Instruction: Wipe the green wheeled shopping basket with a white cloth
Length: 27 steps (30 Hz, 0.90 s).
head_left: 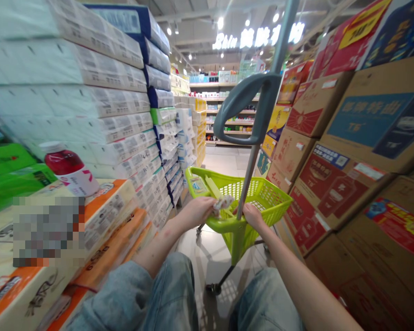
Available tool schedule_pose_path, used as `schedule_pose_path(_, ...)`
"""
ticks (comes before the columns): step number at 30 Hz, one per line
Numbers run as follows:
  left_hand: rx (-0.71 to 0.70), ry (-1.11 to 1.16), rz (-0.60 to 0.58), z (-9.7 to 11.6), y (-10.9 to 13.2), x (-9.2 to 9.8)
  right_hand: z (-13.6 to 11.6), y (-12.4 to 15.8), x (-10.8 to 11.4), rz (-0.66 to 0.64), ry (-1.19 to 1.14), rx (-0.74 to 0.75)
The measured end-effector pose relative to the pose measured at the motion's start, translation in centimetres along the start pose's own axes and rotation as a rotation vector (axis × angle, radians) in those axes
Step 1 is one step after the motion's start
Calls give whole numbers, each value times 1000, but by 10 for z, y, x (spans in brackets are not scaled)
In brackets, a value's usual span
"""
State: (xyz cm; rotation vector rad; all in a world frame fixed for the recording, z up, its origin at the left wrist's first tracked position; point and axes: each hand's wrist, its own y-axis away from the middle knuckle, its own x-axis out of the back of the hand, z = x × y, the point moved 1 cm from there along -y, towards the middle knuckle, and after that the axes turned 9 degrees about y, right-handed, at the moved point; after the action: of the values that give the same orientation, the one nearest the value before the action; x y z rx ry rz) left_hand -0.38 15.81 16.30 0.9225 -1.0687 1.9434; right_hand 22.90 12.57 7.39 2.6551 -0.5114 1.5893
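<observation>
A lime-green shopping basket cart (276, 197) stands in front of my knees, with a grey pole (250, 177) rising from its near edge to a looped handle (219, 124). My left hand (203, 210) is closed around a small crumpled, whitish patterned thing (224, 201) over the basket's near side; its kind is unclear. Close to the foot of the pole, my right hand (253, 217) reaches over the basket's rim with its fingers bent inward. The pole partly hides those fingertips, and what they hold cannot be made out.
Stacked tissue packs (120, 92) line the left side. A bottle with red contents (71, 168) stands on an orange-and-cream pack (124, 195), beside a blurred-out object (51, 230). Cardboard cartons (331, 184) wall the right. Stocked shelves (227, 122) cross the aisle's far end.
</observation>
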Motion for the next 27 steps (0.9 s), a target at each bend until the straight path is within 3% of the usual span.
schedule_pose_path(3,-107,-119,-77,15,9,-18,0,-1,0,20,-24,-48)
schedule_pose_path(9,-334,-365,164,36,35,-52,4,0,3,1,-82,-38)
schedule_pose_path(12,-384,-431,192,41,47,-61,8,0,4,-3,-88,-30)
schedule_pose_path(16,-332,-429,126,48,48,-58,11,-3,2,13,-90,-28)
schedule_pose_path(21,-243,-492,55,54,18,-49,13,-5,-1,53,-129,13)
schedule_pose_path(27,-65,-526,72,49,-5,-63,14,-6,-3,86,-165,31)
